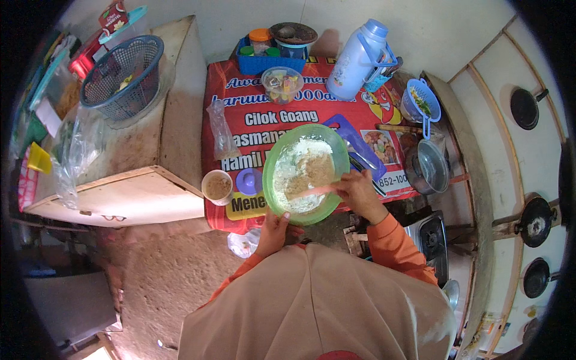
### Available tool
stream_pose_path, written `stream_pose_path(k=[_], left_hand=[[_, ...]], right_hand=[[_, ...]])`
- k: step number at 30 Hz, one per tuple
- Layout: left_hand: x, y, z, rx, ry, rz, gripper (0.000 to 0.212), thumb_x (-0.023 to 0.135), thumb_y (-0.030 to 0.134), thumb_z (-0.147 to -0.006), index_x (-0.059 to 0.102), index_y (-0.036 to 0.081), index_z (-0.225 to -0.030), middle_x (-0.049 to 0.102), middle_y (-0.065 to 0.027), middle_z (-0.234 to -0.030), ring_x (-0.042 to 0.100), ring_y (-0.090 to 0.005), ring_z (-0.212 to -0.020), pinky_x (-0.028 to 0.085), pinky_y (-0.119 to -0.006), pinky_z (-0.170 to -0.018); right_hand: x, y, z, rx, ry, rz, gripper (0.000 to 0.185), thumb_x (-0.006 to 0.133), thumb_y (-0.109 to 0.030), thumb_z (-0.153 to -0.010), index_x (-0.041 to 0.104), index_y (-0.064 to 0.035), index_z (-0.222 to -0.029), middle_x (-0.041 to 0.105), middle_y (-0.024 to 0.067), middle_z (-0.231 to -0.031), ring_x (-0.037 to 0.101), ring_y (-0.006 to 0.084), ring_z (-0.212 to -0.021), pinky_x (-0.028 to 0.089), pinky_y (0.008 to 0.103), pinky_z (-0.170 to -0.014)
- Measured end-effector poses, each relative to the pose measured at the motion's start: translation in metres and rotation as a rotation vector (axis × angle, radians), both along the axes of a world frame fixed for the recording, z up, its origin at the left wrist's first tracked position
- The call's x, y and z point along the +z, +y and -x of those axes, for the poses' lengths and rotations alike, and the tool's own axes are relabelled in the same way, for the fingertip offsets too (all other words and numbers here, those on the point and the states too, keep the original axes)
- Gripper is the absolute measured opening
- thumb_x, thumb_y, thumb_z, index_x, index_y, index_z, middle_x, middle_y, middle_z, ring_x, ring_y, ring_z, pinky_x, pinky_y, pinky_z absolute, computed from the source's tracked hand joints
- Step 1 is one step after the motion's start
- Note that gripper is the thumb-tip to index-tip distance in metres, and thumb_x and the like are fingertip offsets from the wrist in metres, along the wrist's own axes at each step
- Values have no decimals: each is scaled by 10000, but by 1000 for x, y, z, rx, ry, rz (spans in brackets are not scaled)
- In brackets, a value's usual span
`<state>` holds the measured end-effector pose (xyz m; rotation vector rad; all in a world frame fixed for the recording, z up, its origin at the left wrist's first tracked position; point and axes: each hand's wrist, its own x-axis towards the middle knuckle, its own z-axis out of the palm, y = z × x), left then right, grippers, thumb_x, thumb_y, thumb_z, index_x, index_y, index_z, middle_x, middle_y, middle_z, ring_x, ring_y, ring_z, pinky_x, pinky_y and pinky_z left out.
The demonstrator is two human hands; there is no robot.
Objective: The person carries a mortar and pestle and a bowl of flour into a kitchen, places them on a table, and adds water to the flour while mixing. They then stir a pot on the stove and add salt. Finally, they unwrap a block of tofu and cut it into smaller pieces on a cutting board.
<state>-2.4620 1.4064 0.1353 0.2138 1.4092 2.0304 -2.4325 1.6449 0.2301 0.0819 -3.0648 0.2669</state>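
A green plastic bowl in front of me holds white flour and a light-brown crumbly substance. My left hand grips the bowl's near left rim, thumb on top. With my right hand I hold a pinkish, blurred utensil, its far end in the flour and brown matter; its exact kind cannot be told. Left of the bowl stand a white cup with brown contents and a small purple plastic lid or dish. A purple tray or board lies partly behind the bowl, with dark utensils on it.
The red printed banner covers the table. Farther back are a blue basket of jars, a tub of packets and a light-blue flask. A colander and clear bowl stand right, a gas stove nearer me. A wooden cabinet borders the left.
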Motion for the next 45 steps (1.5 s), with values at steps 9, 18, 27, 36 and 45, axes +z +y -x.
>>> stream_pose_path(k=[9,18,27,36,45], left_hand=[[16,-1,2,39,97,68,348,404,144,-948,256,23,-1240,597,-187,-946,651,-223,-662,546,-304,-552],[11,5,2,82,-108,-6,352,412,122,-935,271,30,-1244,598,-183,-948,651,-234,-655,536,-294,-533],[19,3,-2,144,-183,-30,428,442,110,-919,247,58,-1296,596,-179,-966,648,-229,-666,539,-299,-547],[8,5,-8,239,-114,94,452,439,130,-924,249,39,-1324,600,-178,-947,632,-218,-615,529,-302,-543],[24,28,-23,487,-114,223,542,442,117,-927,190,62,-1403,621,-147,-874,608,-180,-558,509,-269,-509]], right_hand=[[-46,25,48,-117,296,-158,131,612,-176,-741,670,-191,-857,573,24,-742,541,222,-772,316,396,-699],[-69,22,43,-49,266,-106,138,629,-188,-733,676,-201,-862,574,8,-759,542,203,-801,313,395,-713],[-42,29,15,-104,90,-141,123,628,-199,-742,676,-204,-855,526,-2,-707,534,202,-789,301,378,-712],[-2,91,126,179,111,201,218,621,-322,-780,678,-157,-911,601,76,-907,549,265,-910,363,461,-817],[-18,147,366,-200,-64,1078,228,566,-263,-862,592,-45,-801,579,25,-679,541,101,-547,427,247,-473]])
